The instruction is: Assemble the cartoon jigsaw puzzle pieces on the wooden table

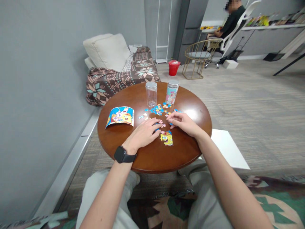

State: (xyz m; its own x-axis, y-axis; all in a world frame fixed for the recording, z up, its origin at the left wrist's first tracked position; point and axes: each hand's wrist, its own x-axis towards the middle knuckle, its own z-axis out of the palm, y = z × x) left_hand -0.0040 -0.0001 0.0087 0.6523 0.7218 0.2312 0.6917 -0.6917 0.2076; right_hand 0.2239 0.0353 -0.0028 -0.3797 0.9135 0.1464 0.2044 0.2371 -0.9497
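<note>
My left hand [145, 132] lies over the table with its fingers stretched toward some loose jigsaw pieces, a few of them under or beside the fingertips. Opposite it, my right hand [182, 122] has its thumb and fingers bent close together at the pile's right side; whether a piece is between them is hidden. A joined section of the jigsaw puzzle [166, 138], showing a yellow cartoon face, lies just in front of the hands. Beyond the fingers spreads a heap of loose puzzle pieces [157, 109], mostly blue. A curved picture sheet [121, 115] stands arched to the left.
On the round brown table [152, 162] stand a clear jar [151, 95] and a printed jar [172, 93], both with silver lids. A covered sofa [119, 73], a red bin [173, 67] and a wire chair [199, 55] are behind. A person [234, 20] sits at a far counter.
</note>
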